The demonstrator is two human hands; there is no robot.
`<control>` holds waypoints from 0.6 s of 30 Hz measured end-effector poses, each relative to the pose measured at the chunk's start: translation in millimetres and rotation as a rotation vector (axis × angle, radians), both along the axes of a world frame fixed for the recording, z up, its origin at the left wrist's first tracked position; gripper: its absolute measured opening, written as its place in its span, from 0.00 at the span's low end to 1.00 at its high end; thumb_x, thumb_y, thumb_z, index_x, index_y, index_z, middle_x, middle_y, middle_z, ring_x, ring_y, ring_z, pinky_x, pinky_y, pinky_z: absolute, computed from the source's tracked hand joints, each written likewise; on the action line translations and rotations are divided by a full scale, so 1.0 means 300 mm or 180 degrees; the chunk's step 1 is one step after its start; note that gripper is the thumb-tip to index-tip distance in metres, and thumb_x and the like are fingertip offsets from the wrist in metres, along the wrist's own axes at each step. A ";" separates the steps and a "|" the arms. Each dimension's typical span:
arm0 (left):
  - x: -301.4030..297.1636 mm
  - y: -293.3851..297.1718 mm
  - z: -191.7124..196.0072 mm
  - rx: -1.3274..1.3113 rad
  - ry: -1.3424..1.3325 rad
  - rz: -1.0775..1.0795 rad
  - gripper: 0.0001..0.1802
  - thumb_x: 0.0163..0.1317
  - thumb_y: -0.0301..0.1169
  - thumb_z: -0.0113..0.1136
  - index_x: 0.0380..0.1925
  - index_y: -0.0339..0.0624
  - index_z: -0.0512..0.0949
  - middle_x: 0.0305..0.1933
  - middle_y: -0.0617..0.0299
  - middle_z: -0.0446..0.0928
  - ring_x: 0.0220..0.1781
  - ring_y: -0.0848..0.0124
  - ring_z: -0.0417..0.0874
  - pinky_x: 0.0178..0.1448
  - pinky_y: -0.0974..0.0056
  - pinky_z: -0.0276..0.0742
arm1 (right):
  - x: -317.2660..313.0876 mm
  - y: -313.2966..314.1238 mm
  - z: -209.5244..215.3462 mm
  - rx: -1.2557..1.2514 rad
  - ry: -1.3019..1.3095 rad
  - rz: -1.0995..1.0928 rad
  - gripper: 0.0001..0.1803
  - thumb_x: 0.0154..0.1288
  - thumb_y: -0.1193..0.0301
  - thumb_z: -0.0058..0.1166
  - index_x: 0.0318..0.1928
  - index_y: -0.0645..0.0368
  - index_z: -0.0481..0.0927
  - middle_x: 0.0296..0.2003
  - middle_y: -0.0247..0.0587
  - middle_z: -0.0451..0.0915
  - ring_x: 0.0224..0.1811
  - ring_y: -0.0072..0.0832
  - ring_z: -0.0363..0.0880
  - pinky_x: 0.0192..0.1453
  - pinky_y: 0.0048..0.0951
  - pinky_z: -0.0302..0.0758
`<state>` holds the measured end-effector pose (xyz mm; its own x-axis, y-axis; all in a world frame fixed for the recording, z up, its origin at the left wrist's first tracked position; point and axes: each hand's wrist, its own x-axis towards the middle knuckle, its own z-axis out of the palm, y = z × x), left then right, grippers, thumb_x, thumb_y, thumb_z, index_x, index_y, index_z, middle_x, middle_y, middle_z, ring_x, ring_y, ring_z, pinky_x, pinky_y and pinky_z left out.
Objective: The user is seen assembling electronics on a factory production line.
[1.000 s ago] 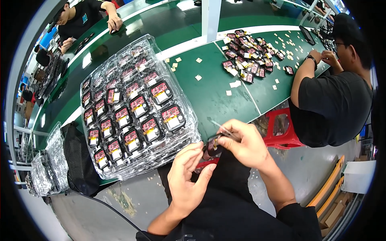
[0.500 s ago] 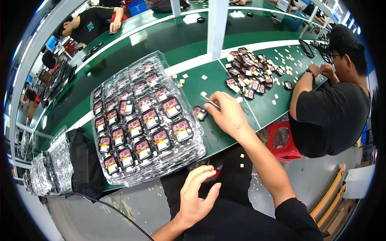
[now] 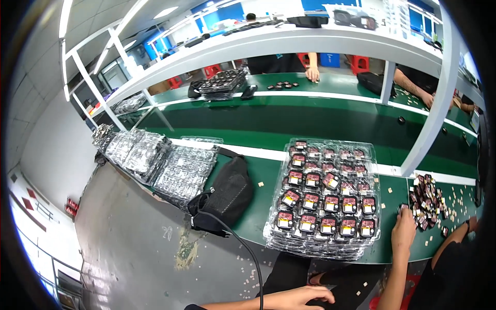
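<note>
At the right of the green bench, my right hand [image 3: 403,233] has its fingers closed at a small black-framed electronic module [image 3: 403,207]. Whatever sits in that grip is too small to make out. Just beyond the fingertips lies a heap of similar modules [image 3: 428,201]. My left hand [image 3: 312,296] hovers over my lap at the bottom edge, fingers loosely stretched and holding nothing. In front of me is a stack of clear plastic trays [image 3: 320,250]; rows of black-framed modules [image 3: 310,201] with reddish boards and pale labels fill the top one.
A black bag [image 3: 230,183] and stacked clear trays [image 3: 186,168] stand left of the loaded stack. A black cable [image 3: 250,253] hangs before me. Beyond runs a dark green belt [image 3: 248,114] under a white shelf with a post [image 3: 434,116]. A co-worker's arm [image 3: 450,243] is close at right.
The view has swung left and up, so the trays appear further right. My right hand stays beside them; the thin metal tool seen in it earlier no longer shows. My left hand appears lower.
</note>
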<state>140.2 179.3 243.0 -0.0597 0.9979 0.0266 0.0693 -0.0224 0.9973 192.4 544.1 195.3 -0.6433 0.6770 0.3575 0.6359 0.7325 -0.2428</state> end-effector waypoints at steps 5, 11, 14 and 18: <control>-0.050 -0.219 -0.045 -0.0355 0.0560 -0.0056 0.19 0.67 0.33 0.67 0.56 0.37 0.80 0.54 0.47 0.80 0.58 0.50 0.82 0.63 0.53 0.77 | 0.030 -0.055 0.001 -0.0308 0.0286 0.0373 0.07 0.73 0.78 0.51 0.48 0.64 0.75 0.44 0.55 0.78 0.47 0.59 0.79 0.47 0.54 0.75; -0.035 -0.291 -0.013 -0.0810 0.0605 0.0576 0.20 0.67 0.34 0.68 0.56 0.37 0.80 0.53 0.48 0.80 0.56 0.55 0.84 0.58 0.55 0.81 | 0.045 -0.154 0.013 -0.0516 0.0395 0.0540 0.13 0.67 0.76 0.60 0.50 0.65 0.75 0.50 0.54 0.77 0.54 0.57 0.78 0.55 0.50 0.75; -0.030 -0.254 -0.028 -0.0666 0.0242 0.0491 0.21 0.67 0.34 0.68 0.57 0.38 0.79 0.53 0.48 0.80 0.55 0.56 0.84 0.58 0.56 0.81 | 0.065 -0.204 0.048 -0.0694 0.0428 0.0838 0.19 0.58 0.81 0.63 0.51 0.66 0.78 0.53 0.53 0.76 0.57 0.58 0.78 0.60 0.48 0.75; -0.011 -0.192 -0.052 -0.0638 0.0262 0.0040 0.23 0.73 0.35 0.62 0.63 0.38 0.74 0.64 0.53 0.77 0.69 0.55 0.78 0.73 0.56 0.72 | 0.031 -0.244 0.075 -0.0700 0.0316 0.1016 0.28 0.50 0.85 0.60 0.55 0.62 0.79 0.51 0.52 0.78 0.53 0.56 0.80 0.56 0.48 0.78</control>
<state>136.8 121.6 227.4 -0.0779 0.9829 -0.1671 0.1497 0.1772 0.9727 201.7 470.9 217.9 -0.8034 0.5159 0.2973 0.3502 0.8132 -0.4648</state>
